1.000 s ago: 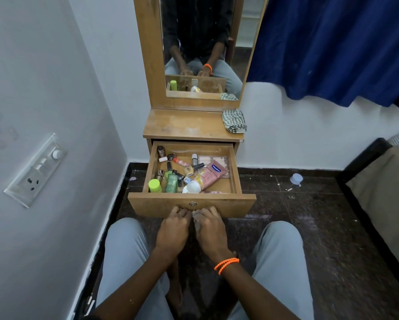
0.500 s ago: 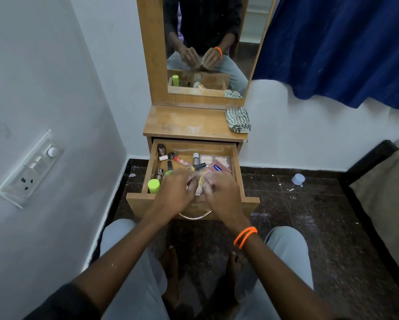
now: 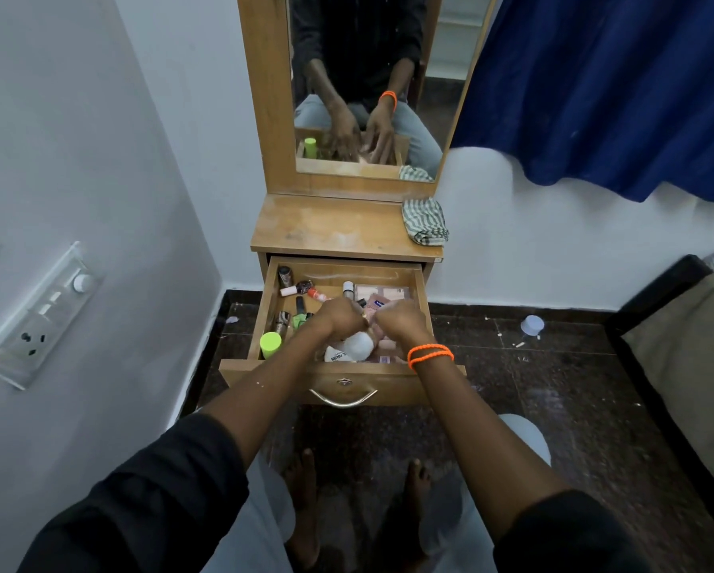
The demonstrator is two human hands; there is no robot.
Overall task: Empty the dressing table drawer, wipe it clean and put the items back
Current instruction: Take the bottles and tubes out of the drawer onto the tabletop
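The drawer (image 3: 423,301) stands pulled out of the desk (image 3: 338,229), its long axis running left to right. Both hands reach down among its cosmetics, left hand (image 3: 338,318) and right hand (image 3: 400,322) side by side; whether either grips anything cannot be told. A white bottle (image 3: 353,347) lies just beneath them.

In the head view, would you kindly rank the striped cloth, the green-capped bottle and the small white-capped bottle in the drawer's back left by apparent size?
1. Striped cloth, clearly largest.
2. Green-capped bottle, though it lies nearer the camera.
3. White-capped bottle, smallest.
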